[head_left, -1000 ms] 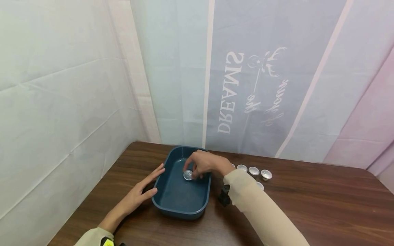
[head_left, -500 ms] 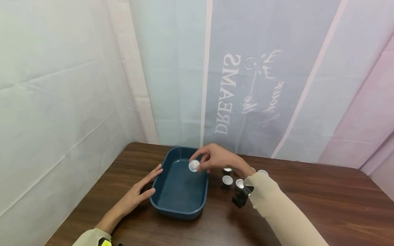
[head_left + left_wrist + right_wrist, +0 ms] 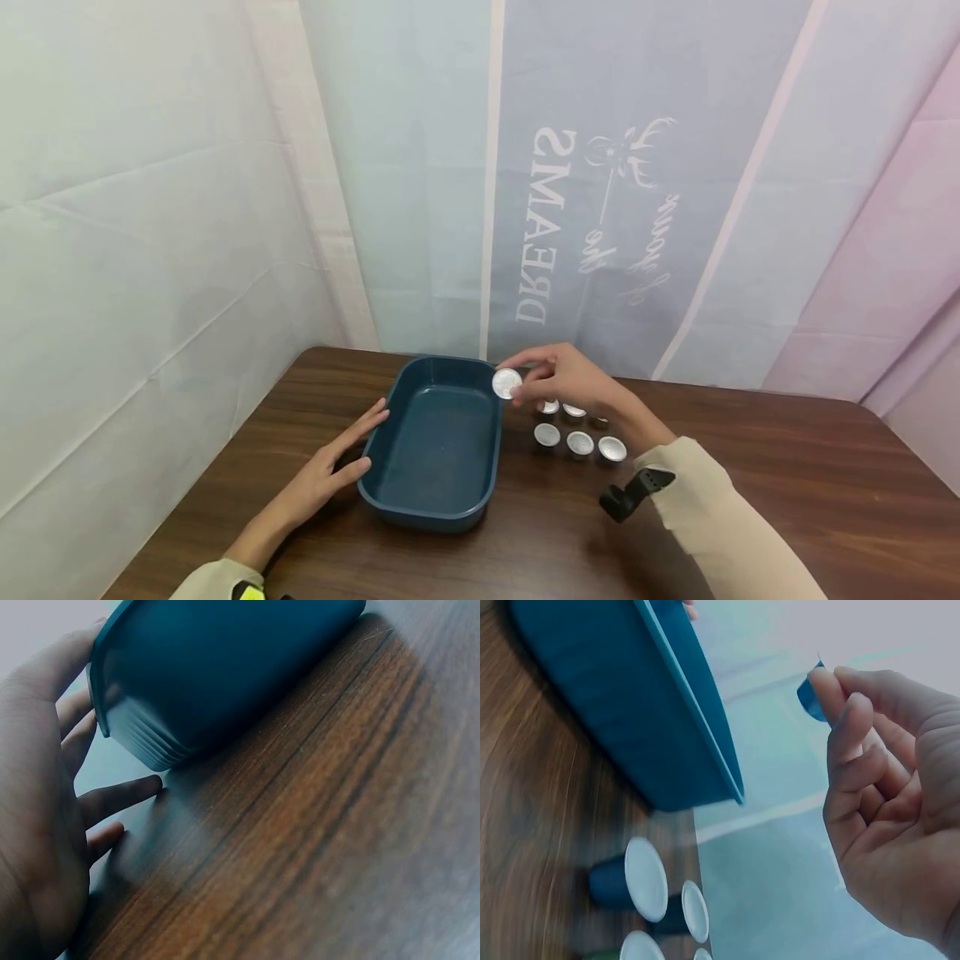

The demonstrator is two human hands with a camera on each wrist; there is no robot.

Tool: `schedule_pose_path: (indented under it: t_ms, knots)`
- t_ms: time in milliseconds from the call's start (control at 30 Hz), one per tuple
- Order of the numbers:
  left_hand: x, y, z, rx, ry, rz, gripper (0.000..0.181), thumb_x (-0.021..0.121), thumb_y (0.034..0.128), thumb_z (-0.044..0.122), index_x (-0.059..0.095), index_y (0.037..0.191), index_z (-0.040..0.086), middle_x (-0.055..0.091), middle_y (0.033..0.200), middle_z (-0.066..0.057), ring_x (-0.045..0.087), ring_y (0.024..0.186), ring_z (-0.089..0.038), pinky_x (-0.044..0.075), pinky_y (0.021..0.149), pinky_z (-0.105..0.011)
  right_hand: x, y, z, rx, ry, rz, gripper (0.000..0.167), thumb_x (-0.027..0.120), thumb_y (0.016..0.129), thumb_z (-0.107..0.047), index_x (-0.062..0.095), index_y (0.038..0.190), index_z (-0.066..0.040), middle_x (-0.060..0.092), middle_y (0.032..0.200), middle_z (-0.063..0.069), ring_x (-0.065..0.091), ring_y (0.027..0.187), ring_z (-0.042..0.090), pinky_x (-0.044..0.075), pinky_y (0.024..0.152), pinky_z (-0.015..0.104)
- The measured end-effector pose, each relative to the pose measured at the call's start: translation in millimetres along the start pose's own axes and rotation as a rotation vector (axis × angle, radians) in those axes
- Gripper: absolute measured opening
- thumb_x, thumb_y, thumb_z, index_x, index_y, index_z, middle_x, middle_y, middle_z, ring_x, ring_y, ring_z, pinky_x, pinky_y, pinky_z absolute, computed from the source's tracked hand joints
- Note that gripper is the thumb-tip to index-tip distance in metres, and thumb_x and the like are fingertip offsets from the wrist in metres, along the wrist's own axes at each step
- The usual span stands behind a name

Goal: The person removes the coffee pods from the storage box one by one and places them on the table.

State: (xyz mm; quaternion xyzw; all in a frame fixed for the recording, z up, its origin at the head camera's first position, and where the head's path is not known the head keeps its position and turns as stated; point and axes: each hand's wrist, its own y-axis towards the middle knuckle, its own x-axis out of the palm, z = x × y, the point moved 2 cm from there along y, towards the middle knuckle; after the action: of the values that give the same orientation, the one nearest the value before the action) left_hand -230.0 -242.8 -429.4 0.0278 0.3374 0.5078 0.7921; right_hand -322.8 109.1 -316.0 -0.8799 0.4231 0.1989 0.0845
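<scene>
My right hand [image 3: 573, 383] pinches a coffee capsule [image 3: 506, 384] between thumb and fingertips, over the right rim of a dark blue plastic tub [image 3: 431, 454]. The capsule's silver lid faces me in the head view; its blue body [image 3: 810, 703] shows in the right wrist view. No capsule shows inside the tub. My left hand [image 3: 318, 483] lies along the tub's left side, fingers stretched out, touching the rim. From the left wrist view, the thumb and fingers [image 3: 120, 799] stand apart beside the tub's corner.
Right of the tub, several more capsules stand lid up in two rows, such as a front capsule [image 3: 581, 444]; my right wrist partly covers the back row. A printed cloth [image 3: 600, 250] hangs behind the wooden table [image 3: 750, 483].
My right hand has lifted the capsule from inside the tub and carried it up and right to the rim. More capsules on the table are uncovered. My left hand stays at the tub.
</scene>
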Motion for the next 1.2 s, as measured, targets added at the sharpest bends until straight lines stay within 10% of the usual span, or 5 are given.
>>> schedule_pose_path:
  t_ms: [233,500,1200]
  knots:
    - [-0.2,0.5,1.9,0.001,-0.002,0.002,0.058,0.045,0.0971,0.001,0.027,0.151,0.009,0.013,0.159,-0.007,0.016,0.144,-0.02,0.019,0.096,-0.071,-16,-27.0,8,0.098,0.08,0.074,0.045,0.078,0.081,-0.018,0.064,0.123,-0.011,0.07,0.087,0.022,0.058,0.06,0.019,0.045,0.054,0.029]
    - [-0.7,0.1,0.7,-0.001,0.041,0.004,0.058,0.046,0.0976,0.002,0.027,0.152,0.012,0.014,0.159,-0.007,0.018,0.143,-0.021,0.026,0.106,-0.032,-27,-52.5,19,0.155,0.233,0.141,0.048,0.072,0.084,-0.01,0.056,0.128,0.002,0.068,0.085,0.015,0.053,0.061,0.012,0.044,0.056,0.022]
    - [-0.7,-0.2,1.9,0.0,0.044,0.005,0.058,0.046,0.0973,0.002,0.027,0.152,0.011,0.014,0.159,-0.007,0.018,0.143,-0.02,0.026,0.106,-0.03,-48,-115.6,67,0.202,0.372,0.214,0.035,0.064,0.09,-0.008,0.058,0.125,-0.002,0.07,0.084,0.005,0.054,0.064,0.005,0.043,0.057,0.018]
